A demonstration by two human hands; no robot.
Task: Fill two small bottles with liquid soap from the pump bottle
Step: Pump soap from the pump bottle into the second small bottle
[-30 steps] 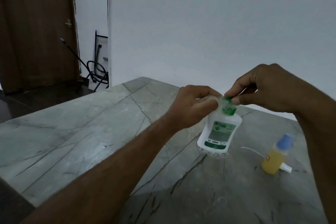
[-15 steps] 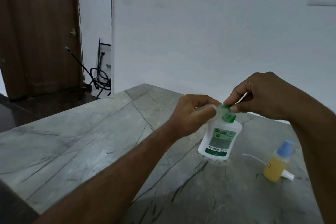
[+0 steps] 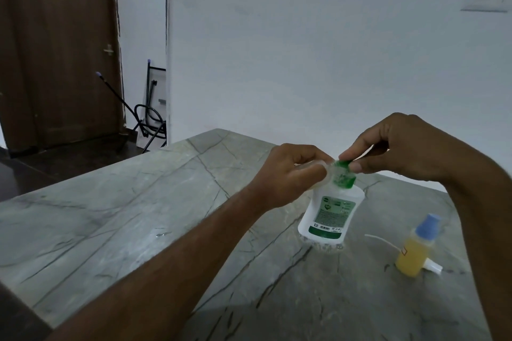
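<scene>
White pump bottle (image 3: 331, 210) upright; yellow bottle (image 3: 412, 250) beside.

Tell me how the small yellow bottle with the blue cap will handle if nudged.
The yellow bottle stands upright, narrow and tall, so it probably tips easily. It looks nearly full, so likely weighty for its size. Once down, its rounded body would probably roll on the smooth stone table.

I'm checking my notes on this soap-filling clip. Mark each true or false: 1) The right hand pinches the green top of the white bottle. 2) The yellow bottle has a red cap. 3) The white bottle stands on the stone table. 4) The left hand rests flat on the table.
1) True: the right hand pinches the green top of the white bottle.
2) False: the yellow bottle has a blue cap.
3) True: its base is on the stone table.
4) False: the left hand is raised, fingers curled at the bottle's neck.
</scene>
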